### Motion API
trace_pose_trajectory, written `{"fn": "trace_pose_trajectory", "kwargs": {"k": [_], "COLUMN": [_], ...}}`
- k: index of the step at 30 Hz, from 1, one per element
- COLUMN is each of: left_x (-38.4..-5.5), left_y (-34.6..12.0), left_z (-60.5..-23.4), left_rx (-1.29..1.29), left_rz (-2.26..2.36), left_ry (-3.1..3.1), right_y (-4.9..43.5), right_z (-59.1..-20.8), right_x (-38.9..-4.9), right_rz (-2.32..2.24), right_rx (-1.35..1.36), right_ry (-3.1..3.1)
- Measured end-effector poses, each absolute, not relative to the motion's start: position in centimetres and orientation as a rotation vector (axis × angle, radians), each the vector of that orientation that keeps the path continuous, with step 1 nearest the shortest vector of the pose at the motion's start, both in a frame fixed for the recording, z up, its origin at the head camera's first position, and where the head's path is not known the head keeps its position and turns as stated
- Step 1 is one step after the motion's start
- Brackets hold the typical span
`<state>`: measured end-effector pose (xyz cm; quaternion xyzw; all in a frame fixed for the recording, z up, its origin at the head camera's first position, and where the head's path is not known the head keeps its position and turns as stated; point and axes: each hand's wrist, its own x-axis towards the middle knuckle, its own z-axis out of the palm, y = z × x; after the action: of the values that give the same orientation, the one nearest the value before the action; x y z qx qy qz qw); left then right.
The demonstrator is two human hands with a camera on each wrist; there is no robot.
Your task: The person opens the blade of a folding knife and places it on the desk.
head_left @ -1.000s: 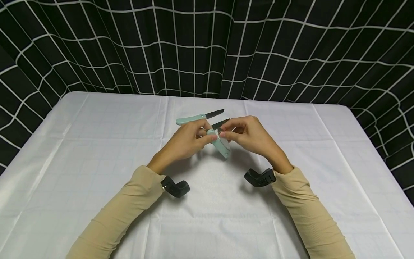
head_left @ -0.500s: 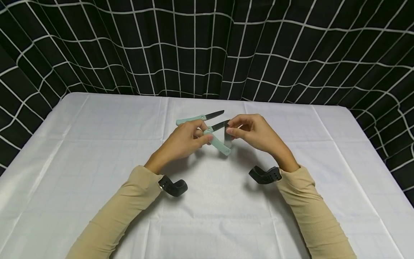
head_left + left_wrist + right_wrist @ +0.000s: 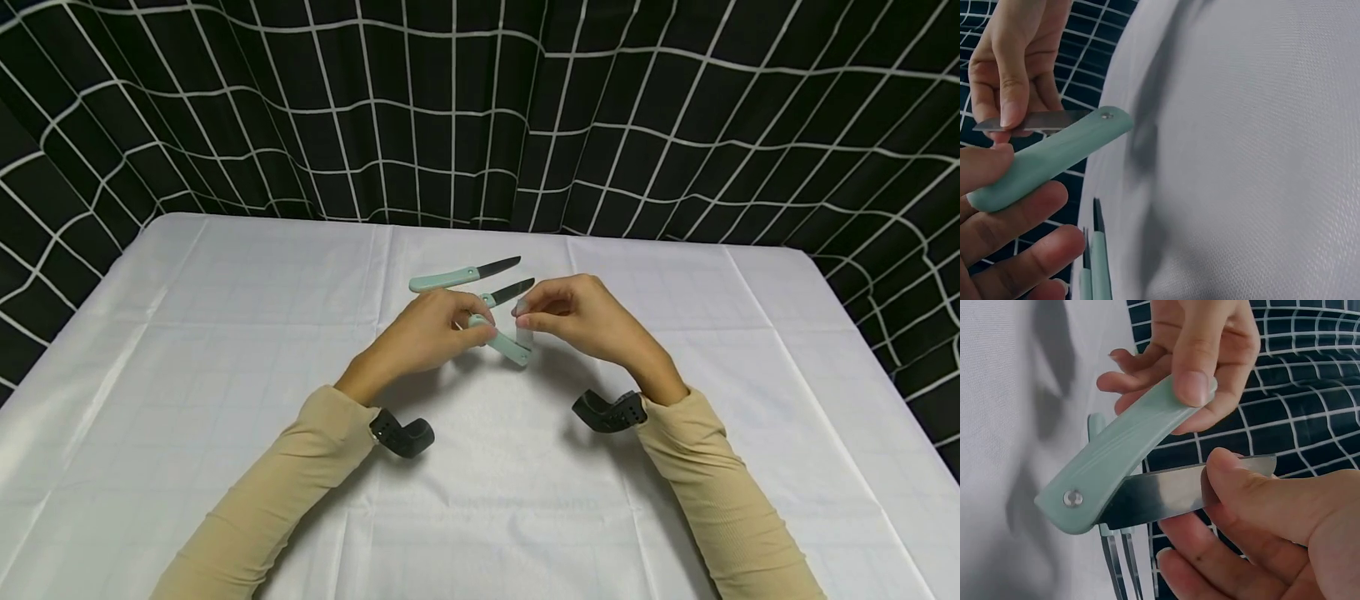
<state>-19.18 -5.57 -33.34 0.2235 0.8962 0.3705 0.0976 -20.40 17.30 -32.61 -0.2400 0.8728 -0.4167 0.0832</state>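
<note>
My left hand (image 3: 427,332) pinches the far end of a mint-green handle (image 3: 1129,447) belonging to a folding knife, thumb on one face. My right hand (image 3: 581,315) pinches the knife's steel blade (image 3: 1163,492) between thumb and fingers, close to its tip. The blade is swung partway out, at a sharp angle to the handle, with the pivot pin (image 3: 1107,115) at the end away from my left hand. The knife is held above the table. Just beyond my hands lie two similar folding knives, a farther one (image 3: 444,280) and a nearer one (image 3: 512,292), both with blades out.
A white cloth (image 3: 480,517) with fold creases covers the table. Behind its far edge hangs a black curtain (image 3: 420,108) with a white grid. A black strap device sits at each wrist, the left one (image 3: 403,433) and the right one (image 3: 609,411).
The held knife's blade stands at a wider angle from its handle than a second ago. My right hand moved right with the blade, then slightly down. The two lying knives have not moved.
</note>
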Motion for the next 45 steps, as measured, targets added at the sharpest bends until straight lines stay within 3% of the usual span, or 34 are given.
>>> {"fn": "trace_pose_trajectory", "kwargs": {"k": [18, 33, 45], "left_x": [-19.3, -20.1, -19.9], "left_y": [-6.0, -7.2, -7.7], "left_z": [-33.2, -32.8, -32.3], "left_rx": [0.665, 0.604, 0.555], "left_rz": [1.2, 1.328, 1.285], "left_ry": [2.544, 2.496, 2.548], "right_y": [17.1, 18.2, 17.9], "right_z": [-32.2, -32.2, -32.0], "right_x": [-20.1, -20.9, -20.4], "right_rz": [-1.257, -1.614, -1.58], "right_rx": [-0.656, -0.523, -0.619], "right_ry": [2.741, 2.557, 2.555]}}
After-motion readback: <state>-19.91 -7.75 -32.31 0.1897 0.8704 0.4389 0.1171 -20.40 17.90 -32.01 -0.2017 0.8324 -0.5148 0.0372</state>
